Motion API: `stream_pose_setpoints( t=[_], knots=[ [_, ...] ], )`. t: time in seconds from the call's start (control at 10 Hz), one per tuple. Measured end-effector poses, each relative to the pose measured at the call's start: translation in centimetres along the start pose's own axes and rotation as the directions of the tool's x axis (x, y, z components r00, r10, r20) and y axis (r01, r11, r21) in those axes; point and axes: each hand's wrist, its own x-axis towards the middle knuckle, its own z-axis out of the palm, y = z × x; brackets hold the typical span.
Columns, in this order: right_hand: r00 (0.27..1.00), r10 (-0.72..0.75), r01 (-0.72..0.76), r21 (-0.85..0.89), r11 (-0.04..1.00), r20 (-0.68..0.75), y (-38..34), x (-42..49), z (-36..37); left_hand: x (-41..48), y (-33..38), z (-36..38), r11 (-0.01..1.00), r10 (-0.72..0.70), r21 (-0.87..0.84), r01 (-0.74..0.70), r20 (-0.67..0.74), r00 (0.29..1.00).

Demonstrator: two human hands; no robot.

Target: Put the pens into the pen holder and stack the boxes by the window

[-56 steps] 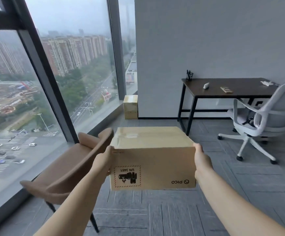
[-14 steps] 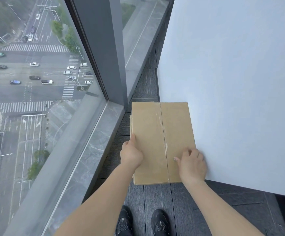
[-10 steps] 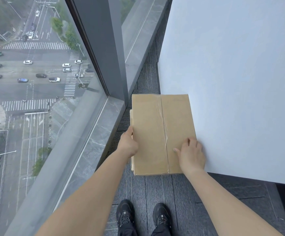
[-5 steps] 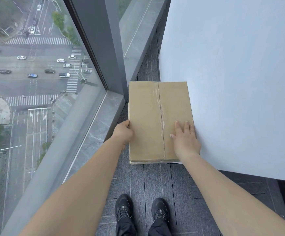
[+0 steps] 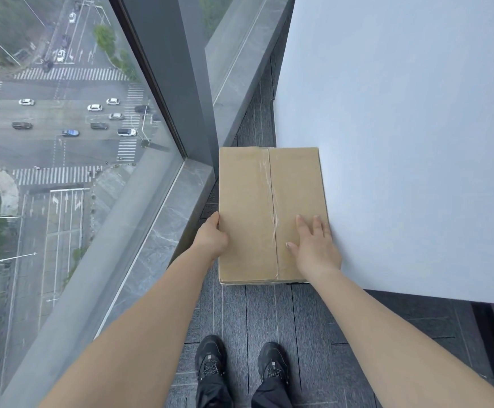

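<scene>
Cardboard box (image 5: 248, 207), taped seam: left hand (image 5: 210, 238) grips its edge, right hand (image 5: 313, 248) flat, open on top.

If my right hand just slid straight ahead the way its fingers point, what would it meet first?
Likely nothing at once: the right hand lies flat on the cardboard box, fingers pointing along its top toward the far edge. Beyond that edge is open floor, though the white wall runs close alongside, so it might brush that.
</scene>
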Motion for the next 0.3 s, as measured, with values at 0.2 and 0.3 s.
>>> stream_pose_setpoints(
  t=[0.2, 0.3],
  knots=[
    [0.995, -0.047, 0.063, 0.176, 0.982, -0.092, -0.2, -3.0, -3.4, -5.2, 3.9, -1.4, 0.992, 0.118, 0.038, -0.116, -0.057, 0.991],
    [0.984, -0.077, 0.126, 0.319, 0.939, -0.163, -0.6, -5.4, -6.4, -9.5, 7.0, -3.4, 0.978, 0.205, -0.014, -0.209, -0.127, 0.97]
  ],
)
